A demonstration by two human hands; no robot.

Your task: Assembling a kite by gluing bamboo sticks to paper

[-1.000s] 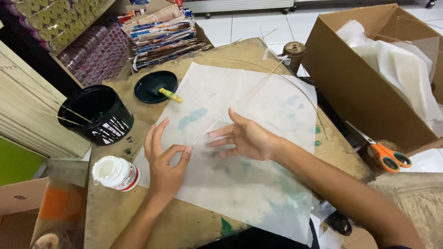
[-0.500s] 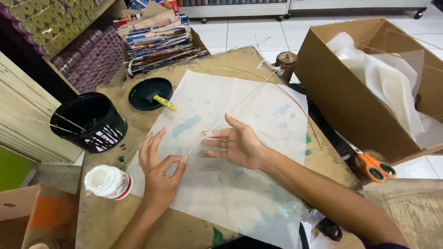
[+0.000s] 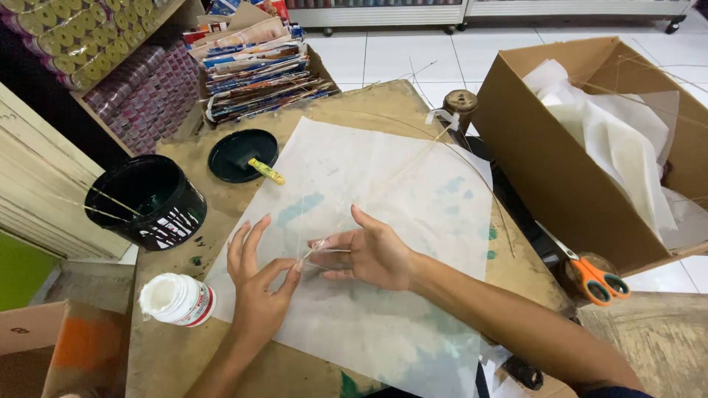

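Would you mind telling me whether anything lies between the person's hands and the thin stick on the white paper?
Nothing visible does. The left hand and right hand both rest on the white paper sheet, fingertips meeting at the thin stick. The white bottle and black bucket stand off to the left.

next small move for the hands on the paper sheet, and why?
Probably press the stick flat onto the paper with the right hand: both hands meet at its lower end, the left hand pinching there, and the stick lies loose along the sheet.
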